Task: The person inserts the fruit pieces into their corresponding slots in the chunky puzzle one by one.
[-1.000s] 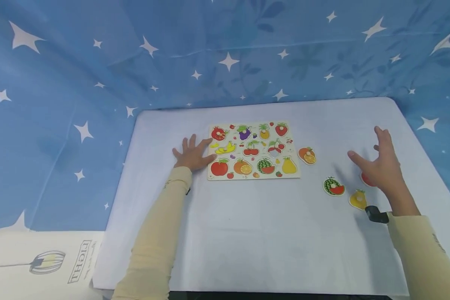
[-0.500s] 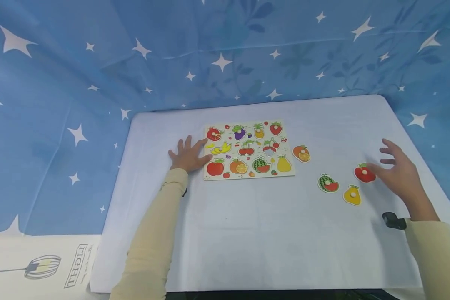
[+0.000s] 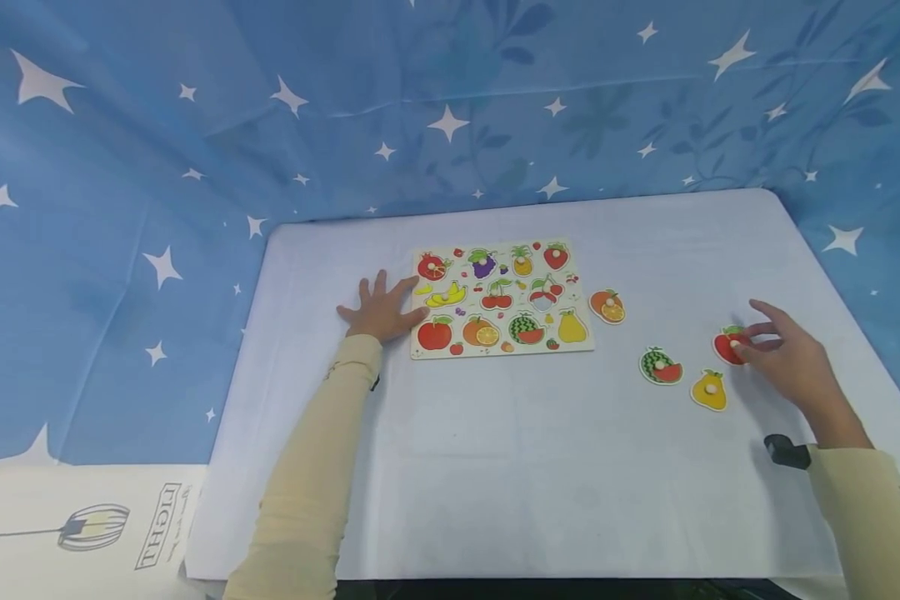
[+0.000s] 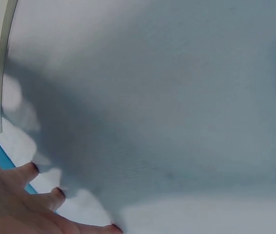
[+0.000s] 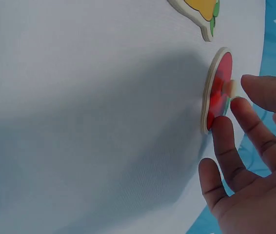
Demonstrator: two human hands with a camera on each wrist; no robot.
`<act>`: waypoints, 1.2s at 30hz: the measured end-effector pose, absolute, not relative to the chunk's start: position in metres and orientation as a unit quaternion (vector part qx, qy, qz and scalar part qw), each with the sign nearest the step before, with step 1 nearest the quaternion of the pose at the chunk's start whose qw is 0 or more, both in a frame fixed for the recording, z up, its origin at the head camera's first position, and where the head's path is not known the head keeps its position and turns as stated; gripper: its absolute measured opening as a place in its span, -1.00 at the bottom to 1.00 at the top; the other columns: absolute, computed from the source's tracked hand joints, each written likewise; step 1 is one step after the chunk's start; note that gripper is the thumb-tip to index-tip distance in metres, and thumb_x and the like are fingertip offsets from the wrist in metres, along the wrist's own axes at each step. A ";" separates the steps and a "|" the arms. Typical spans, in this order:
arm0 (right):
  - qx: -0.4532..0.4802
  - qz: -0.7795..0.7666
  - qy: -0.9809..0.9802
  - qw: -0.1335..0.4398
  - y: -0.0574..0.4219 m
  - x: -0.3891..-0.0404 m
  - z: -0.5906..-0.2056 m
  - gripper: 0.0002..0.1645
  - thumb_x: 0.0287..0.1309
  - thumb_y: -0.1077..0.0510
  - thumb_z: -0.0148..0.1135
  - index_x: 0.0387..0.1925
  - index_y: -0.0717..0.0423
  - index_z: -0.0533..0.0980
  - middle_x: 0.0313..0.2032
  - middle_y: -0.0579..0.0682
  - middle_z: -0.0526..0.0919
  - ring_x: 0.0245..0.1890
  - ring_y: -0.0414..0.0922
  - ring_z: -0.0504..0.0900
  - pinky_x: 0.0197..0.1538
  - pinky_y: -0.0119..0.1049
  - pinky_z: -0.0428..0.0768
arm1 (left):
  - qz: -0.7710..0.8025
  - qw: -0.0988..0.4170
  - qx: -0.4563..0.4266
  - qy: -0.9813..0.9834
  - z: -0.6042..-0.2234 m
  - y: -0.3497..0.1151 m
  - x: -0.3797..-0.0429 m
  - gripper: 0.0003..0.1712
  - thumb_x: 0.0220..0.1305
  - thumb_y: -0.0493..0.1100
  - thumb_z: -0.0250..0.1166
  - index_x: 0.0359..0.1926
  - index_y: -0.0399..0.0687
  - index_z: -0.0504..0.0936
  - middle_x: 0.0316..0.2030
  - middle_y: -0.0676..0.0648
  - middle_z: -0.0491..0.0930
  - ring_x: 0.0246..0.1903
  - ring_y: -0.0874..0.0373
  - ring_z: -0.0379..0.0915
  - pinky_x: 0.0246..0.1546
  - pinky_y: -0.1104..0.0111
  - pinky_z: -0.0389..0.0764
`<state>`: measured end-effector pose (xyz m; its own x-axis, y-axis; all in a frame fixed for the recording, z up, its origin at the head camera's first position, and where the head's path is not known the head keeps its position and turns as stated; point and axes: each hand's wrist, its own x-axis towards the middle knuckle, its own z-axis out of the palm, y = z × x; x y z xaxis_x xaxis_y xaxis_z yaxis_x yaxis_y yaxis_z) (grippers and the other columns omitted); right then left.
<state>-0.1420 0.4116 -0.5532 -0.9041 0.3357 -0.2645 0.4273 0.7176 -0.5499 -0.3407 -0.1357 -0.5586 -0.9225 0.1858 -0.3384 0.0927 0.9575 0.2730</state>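
Fingers (image 5: 223, 139), right hand (image 3: 793, 362): slightly parted, holding nothing, just beside knob (image 5: 230, 88) of red apple piece (image 5: 221, 72); left hand (image 3: 377, 315): spread, touching fruit puzzle board (image 3: 483, 353).

Red apple piece (image 3: 724, 348), yellow pear (image 3: 709, 395), blue star-patterned backdrop (image 3: 330, 154)

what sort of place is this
Probably an indoor tabletop arranged for puzzle play; the kind of room isn't clear. A pale-covered table, a blue star-patterned sheet beyond it, and a fruit puzzle board with loose fruit pieces suggest it.
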 end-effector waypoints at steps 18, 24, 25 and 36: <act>0.202 -0.282 0.936 0.060 0.397 -0.147 -0.560 -0.08 0.31 0.25 0.12 0.54 -0.01 -0.11 0.11 0.43 0.39 0.06 0.38 0.35 0.06 0.36 0.42 | 0.142 0.198 0.069 0.967 -0.555 -0.136 -0.336 -0.14 0.21 0.41 0.13 0.48 0.57 0.04 0.55 -0.13 -0.32 0.47 -0.31 -0.54 0.08 -0.57 -0.26; 0.191 -0.259 0.946 0.046 0.396 -0.151 -0.563 -0.08 0.29 0.29 0.12 0.54 0.02 -0.10 0.08 0.44 0.40 0.02 0.38 0.37 0.06 0.33 0.43 | 0.138 0.198 0.069 0.968 -0.553 -0.135 -0.335 -0.14 0.21 0.42 0.13 0.48 0.57 0.03 0.55 -0.13 -0.33 0.47 -0.31 -0.54 0.09 -0.57 -0.25; 0.188 -0.257 0.947 0.046 0.396 -0.151 -0.563 -0.08 0.28 0.30 0.11 0.54 0.03 -0.10 0.07 0.45 0.41 0.02 0.38 0.38 0.05 0.33 0.44 | 0.139 0.198 0.068 0.968 -0.553 -0.136 -0.335 -0.14 0.21 0.41 0.13 0.49 0.56 0.03 0.55 -0.13 -0.33 0.47 -0.32 -0.54 0.09 -0.57 -0.25; 0.204 -0.267 0.939 0.068 0.399 -0.153 -0.560 0.05 0.28 0.28 0.15 0.54 0.03 -0.28 0.06 0.47 0.40 -0.01 0.39 0.40 0.04 0.37 0.41 | 0.145 0.204 0.068 0.966 -0.555 -0.136 -0.337 -0.13 0.20 0.42 0.13 0.48 0.57 0.03 0.55 -0.12 -0.35 0.47 -0.32 -0.57 0.09 -0.57 -0.28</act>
<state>-0.1526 0.3987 -0.5600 -0.9072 0.3475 -0.2372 0.4203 0.7735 -0.4744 -0.3367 -0.1359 -0.5552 -0.9076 0.1907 -0.3739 0.0722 0.9485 0.3086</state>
